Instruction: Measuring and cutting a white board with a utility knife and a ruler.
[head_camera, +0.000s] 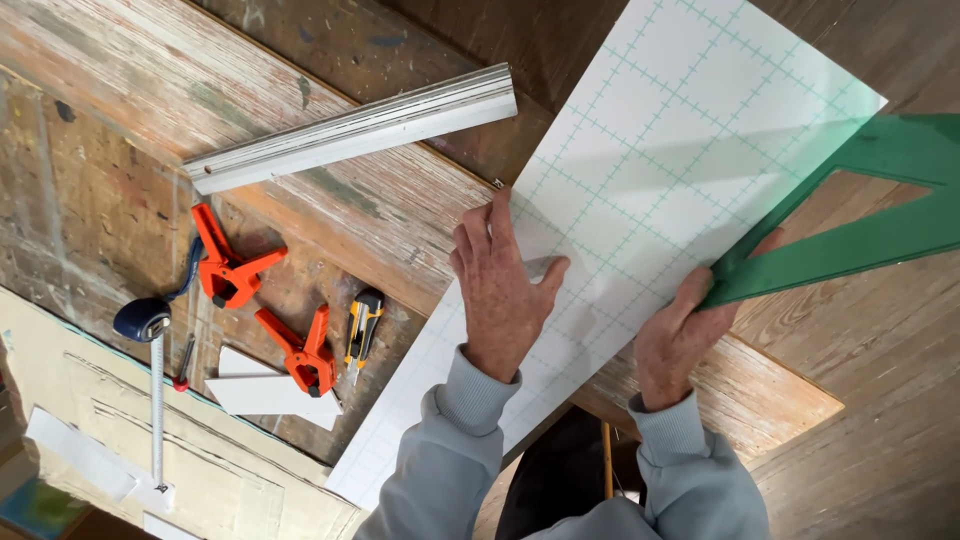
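The left hand (497, 290) lies flat, fingers spread, pressing the white board with a pale green grid (640, 190) against the worn wooden bench (330, 190), where the sheet runs diagonally across the near edge. The right hand (685, 335) grips the corner of a green plastic triangular square (860, 235) resting over the board's right side. No cut shows on the board; the yellow-and-black utility knife (364, 325) lies untouched beside two orange spring clamps (262, 310).

1. A long pale moulding strip (352, 128) lies slantwise on the worn wooden workbench (120, 150).
2. Two orange spring clamps (232, 268) (300, 350) lie below it.
3. A yellow-black utility knife (364, 328) rests just beside the lower clamp.
4. A blue tape measure (143, 319) sits left, tape extended over cardboard (200, 470).
5. White offcuts (262, 388) lie beneath the lower clamp.
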